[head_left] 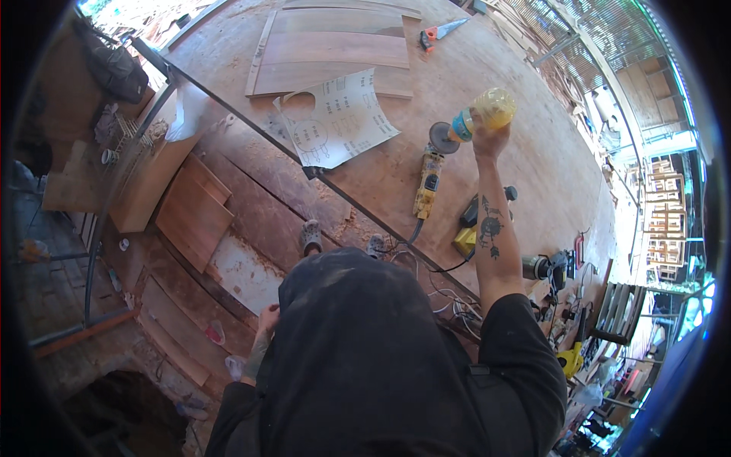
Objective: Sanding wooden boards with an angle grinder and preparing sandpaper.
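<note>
One blue-labelled yellow bottle (pixel 500 107) is grasped and not yet released, the right hand (pixel 491 139) wrapped round it over the table (pixel 552 141), its narrow end by the grinder (pixel 428 183) (whether touching, I can't judge). The right arm reaches well forward; the left hand (pixel 268 315) is low beside the body, partly hidden, its opening and any hold impossible to tell.

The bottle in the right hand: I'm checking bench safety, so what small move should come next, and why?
Probably ease the bottle a little to the right, away from the angle grinder. The right hand grips it, and its left end appears right by the grinder's disc; whether they touch I cannot tell.
</note>
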Demonstrator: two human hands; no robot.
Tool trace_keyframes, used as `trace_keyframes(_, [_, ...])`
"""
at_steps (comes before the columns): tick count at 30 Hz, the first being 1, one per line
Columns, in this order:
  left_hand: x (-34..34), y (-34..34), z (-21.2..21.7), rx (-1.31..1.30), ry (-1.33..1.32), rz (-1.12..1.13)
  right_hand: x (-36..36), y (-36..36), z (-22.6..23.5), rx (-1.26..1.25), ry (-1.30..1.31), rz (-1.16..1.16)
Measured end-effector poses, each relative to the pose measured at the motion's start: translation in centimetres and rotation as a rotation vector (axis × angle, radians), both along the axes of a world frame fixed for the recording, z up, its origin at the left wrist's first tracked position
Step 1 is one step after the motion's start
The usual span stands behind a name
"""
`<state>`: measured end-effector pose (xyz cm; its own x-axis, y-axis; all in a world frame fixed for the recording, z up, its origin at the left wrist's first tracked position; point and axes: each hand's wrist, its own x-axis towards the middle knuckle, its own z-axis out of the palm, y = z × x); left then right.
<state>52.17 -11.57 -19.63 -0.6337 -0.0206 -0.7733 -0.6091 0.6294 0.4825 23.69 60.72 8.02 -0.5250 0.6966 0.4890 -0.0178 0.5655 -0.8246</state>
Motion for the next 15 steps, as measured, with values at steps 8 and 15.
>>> trace_keyframes(8, [-6.0,0.7,2.4,0.099,0.083,0.24,-0.2,-1.1,0.3,0.038,0.068,-0.003])
trace_keyframes(15, [-6.8,0.1,2.0,0.106,0.082,0.224,-0.5,-1.1,0.2,-0.003,-0.005,-0.108])
